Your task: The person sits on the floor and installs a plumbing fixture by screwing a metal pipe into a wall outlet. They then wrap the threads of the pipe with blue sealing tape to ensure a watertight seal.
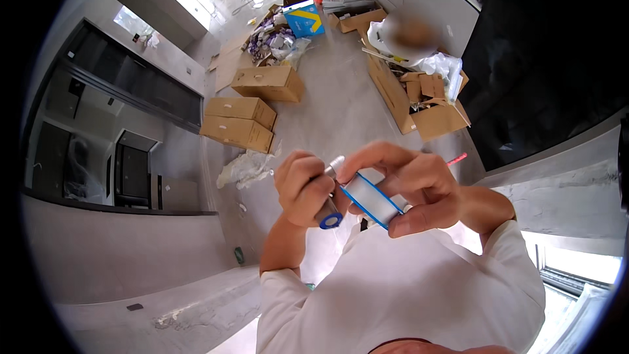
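In the middle of the frame, a little below the centre, you hold a roll of white sealing tape [369, 200] on a blue spool. Your right hand [409, 183] is grasping this roll, with the thumb under it and the fingers curved over its top. Just beside it, on the left, your left hand [303, 187] is clenched around a short metal pipe fitting [329, 190]. The silver end of the fitting shows above your fingers, and its lower end has a blue ring that points toward the camera. The roll and the fitting are touching or almost touching; you cannot tell which, because your fingers cover the place. Both forearms come up from your white shirt [406, 288] at the lower edge.

Behind your hands is a grey concrete floor [334, 111]. In the upper left part of the frame three closed cardboard boxes [252, 108] lie together. An open cardboard box [419, 101] with plastic wrap stands in the upper right. A blue box [304, 18] is near the top centre. A crumpled plastic sheet [246, 169] lies left of your hands.
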Tool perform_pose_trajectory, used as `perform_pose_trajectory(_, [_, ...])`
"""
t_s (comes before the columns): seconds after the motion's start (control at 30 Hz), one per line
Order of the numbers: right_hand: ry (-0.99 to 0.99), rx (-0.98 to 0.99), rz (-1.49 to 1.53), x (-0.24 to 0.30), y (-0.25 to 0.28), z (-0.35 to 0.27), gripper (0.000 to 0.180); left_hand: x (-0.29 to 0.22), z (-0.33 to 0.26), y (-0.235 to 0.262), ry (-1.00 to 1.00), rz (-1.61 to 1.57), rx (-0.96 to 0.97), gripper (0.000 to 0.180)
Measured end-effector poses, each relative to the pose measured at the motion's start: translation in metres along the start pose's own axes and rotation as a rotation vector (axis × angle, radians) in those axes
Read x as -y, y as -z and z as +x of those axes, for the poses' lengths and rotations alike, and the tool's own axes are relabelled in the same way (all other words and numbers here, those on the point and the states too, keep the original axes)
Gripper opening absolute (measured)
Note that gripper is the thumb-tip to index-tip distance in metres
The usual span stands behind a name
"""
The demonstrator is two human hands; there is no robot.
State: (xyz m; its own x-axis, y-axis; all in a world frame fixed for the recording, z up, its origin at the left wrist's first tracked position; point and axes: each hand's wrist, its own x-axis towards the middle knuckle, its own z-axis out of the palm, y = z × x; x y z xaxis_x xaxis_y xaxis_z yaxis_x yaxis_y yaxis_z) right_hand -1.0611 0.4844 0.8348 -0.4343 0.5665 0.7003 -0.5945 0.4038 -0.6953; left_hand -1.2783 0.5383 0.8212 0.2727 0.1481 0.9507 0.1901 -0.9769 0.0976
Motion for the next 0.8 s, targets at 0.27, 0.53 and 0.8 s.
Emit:
perform_pose_trajectory(0.27, [-0.101, -0.022, -0.259, 0.013, 0.021, 0.055, 0.037, -0.016, 0.007, -0.003, -0.012, -0.046, 0.015, 0.024])
perform_pose_trajectory(0.53, [-0.203, -0.130, -0.193, -0.018, 0.028, 0.070, 0.045, -0.025, 0.005, 0.001, 0.010, -0.081, 0.003, 0.026])
perform_pose_trajectory(0.8, [-0.219, -0.154, -0.066, -0.053, 0.040, 0.038, 0.020, -0.030, 0.006, 0.001, 0.005, -0.076, 0.023, 0.026])
